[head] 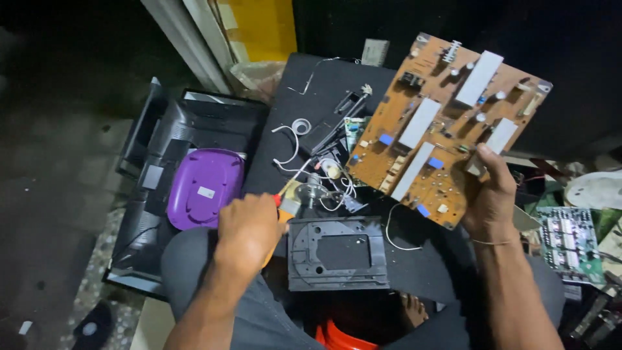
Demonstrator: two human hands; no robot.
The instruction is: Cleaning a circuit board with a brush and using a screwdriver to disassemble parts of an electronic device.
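Right hand (491, 194) grips tan circuit board (446, 126) by its lower edge, tilted up. Left hand (249, 228) clenched around orange-handled tool (283, 202), beside black plastic frame (337, 253). Risk: one-edge hold; board could slip onto loose white wires (295, 139).

The right hand (494, 194) holds up a tilted brown circuit board (447, 123) by its lower edge. The left hand (249, 227) grips a red-and-yellow tool (282, 199) above a dark plastic frame (337, 253), near a purple lid (205, 186).
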